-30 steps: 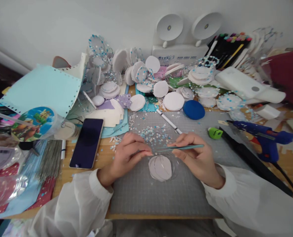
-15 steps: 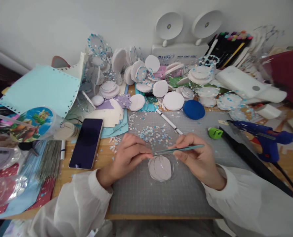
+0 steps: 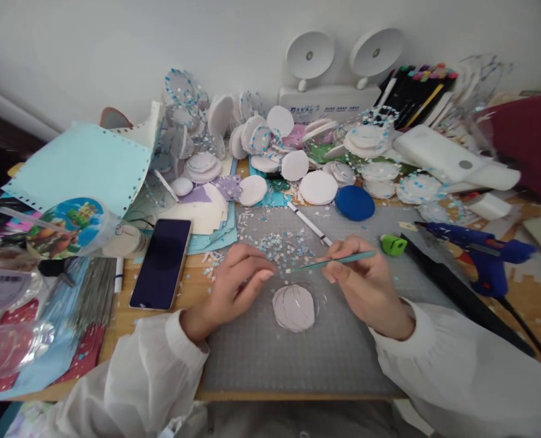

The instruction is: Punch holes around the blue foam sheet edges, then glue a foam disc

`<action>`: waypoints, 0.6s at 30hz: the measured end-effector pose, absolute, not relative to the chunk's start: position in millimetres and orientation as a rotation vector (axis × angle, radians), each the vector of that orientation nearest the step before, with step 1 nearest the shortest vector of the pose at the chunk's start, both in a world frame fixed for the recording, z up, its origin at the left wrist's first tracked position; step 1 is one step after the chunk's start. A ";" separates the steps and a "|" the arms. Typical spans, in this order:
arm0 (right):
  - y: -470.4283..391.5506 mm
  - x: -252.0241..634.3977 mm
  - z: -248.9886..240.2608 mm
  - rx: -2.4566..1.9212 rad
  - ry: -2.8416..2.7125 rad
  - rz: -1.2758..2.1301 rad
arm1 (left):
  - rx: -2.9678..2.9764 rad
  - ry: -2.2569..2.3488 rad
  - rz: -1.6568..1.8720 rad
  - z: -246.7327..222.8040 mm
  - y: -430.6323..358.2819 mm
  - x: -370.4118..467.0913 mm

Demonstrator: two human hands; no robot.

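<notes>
My right hand [image 3: 359, 283] pinches a pair of teal tweezers [image 3: 343, 260], whose tips point left over the small paper bits [image 3: 282, 246]. My left hand [image 3: 239, 280] hovers left of those tips, its fingers loosely bent and thumb apart, with nothing visible in it. Between and just below both hands lies a whitish round disc [image 3: 293, 308] with thin clear or wire loops on top, resting on the grey cutting mat [image 3: 298, 365]. Neither hand touches the disc.
White discs [image 3: 318, 187] and beaded wire rings crowd the back. A blue round lid [image 3: 355, 202], a white pen [image 3: 309, 224], a green-tipped black tool [image 3: 393, 244] and a blue glue gun [image 3: 480, 246] lie around the mat. Left are a phone [image 3: 161, 264] and a lidded cup [image 3: 72, 228].
My left hand has come away from the disc's upper edge, its fingers parting. The tweezers have moved up and away from the disc toward the paper bits.
</notes>
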State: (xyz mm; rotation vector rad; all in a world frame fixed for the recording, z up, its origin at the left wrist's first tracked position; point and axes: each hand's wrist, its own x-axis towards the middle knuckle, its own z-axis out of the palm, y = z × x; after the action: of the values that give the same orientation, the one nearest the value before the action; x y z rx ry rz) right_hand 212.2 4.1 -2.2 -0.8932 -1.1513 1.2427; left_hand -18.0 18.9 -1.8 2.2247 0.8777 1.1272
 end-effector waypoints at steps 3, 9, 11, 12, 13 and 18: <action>2.1 211.1 3.9 -0.911 -1.202 1.042 | 2.153 0.932 1.178 6.8 14.0 -15.9; -35.1 203.5 32.6 -0.883 -1.497 0.330 | 1.795 0.998 0.957 50.8 -17.8 4.8; -51.8 202.9 38.2 -0.785 -1.734 0.182 | 1.634 0.923 0.874 64.2 -32.1 14.5; -59.2 202.8 39.3 -0.728 -1.838 0.111 | 1.560 0.906 0.874 68.8 -38.9 18.7; -65.8 202.3 39.6 -0.675 -1.925 0.044 | 1.488 0.902 0.879 71.6 -45.1 22.2; -83.6 195.3 36.1 -0.601 -2.037 -0.029 | 1.135 0.962 0.862 62.4 -67.0 27.4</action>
State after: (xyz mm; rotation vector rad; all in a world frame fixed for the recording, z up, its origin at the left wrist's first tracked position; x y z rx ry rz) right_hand 195.3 -83.6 36.1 -0.6011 -2.0371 -0.0290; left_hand 27.4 -67.0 62.4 1.1352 0.9624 0.8616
